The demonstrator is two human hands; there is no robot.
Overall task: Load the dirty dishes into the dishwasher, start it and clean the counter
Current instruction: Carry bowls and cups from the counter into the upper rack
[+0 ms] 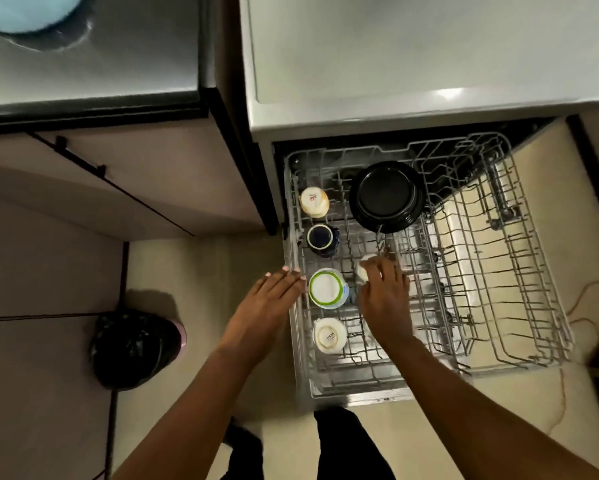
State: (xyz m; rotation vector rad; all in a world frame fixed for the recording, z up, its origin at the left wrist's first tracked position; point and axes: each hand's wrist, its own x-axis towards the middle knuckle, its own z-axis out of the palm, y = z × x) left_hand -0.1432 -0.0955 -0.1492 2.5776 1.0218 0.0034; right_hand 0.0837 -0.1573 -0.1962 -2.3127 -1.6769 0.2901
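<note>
The dishwasher's wire rack (519, 271) is pulled out below the grey counter (412, 57). Along its left side stand upside-down cups: a cream one (313, 201), a dark blue one (320, 238), a white one with a green ring (327, 288) and a cream one marked SISTA (329, 336). A black bowl (386, 196) lies upside down at the back. My right hand (383, 296) holds a small white cup (364, 270) down among the rack's tines. My left hand (270, 299) is flat, fingers straight, touching the rack's left rim.
A bin with a black liner (135, 348) stands on the tiled floor at the left. Cabinet fronts with a dark handle (80, 157) are at the upper left, under a steel worktop with a pale blue bowl (31, 10). The rack's right half holds no dishes.
</note>
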